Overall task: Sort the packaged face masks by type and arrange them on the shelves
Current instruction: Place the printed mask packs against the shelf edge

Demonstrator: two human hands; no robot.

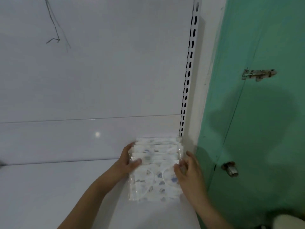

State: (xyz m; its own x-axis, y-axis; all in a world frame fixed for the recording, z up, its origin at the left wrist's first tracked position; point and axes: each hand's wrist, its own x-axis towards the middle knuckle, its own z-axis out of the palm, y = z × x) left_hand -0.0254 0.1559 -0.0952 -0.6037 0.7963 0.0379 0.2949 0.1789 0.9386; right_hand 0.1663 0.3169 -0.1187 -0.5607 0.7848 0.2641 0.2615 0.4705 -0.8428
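Packaged face masks (156, 169), white with small blue-grey prints inside clear sleeves, lie in an overlapping row at the right end of the white shelf (66, 187), the farthest packs against the back panel (99, 71) and the nearest one lying flat toward the front edge. The left hand (130, 160) grips the row's left side, thumb curled over the front pack and fingers behind. The right hand (188, 171) holds the right side, fingers bent around the pack edges (fingertips partly hidden by plastic). Just right of the row rises a slotted upright (188, 76); beyond it stands a green door (264, 113) with a latch (258, 74) and a knob (230, 169).
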